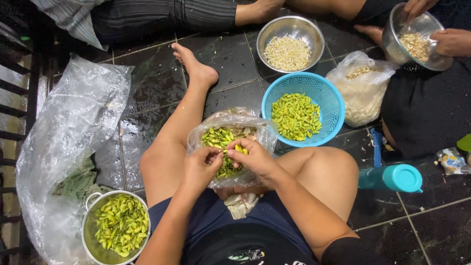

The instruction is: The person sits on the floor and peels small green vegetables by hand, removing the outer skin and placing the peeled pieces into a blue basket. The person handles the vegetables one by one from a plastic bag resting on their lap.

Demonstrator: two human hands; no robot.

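The tiled floor (157,78) carries everything; take the blue colander (333,105) as the landmark. Well to its left lies a big crumpled plastic sheet (73,122), and at that sheet's lower edge stands a steel pot (88,230) of green scraps. Just above the colander sits a steel bowl (314,32) of bean sprouts; to its right a second person's hands tilt another bowl (431,27) over a white bag (363,98). Below and right of the colander lies a teal bottle (400,177). Immediately left of the colander, on the lap, rests the clear bag (260,130) of green chillies (221,137).

Both hands meet over that bag. The left hand (198,169) and right hand (255,157) are each closed to a fingertip pinch on one small chilli (239,148). The step goes best, I judge, with one hand steadying the pod while the other pinches close to the stem, working low over the bag.
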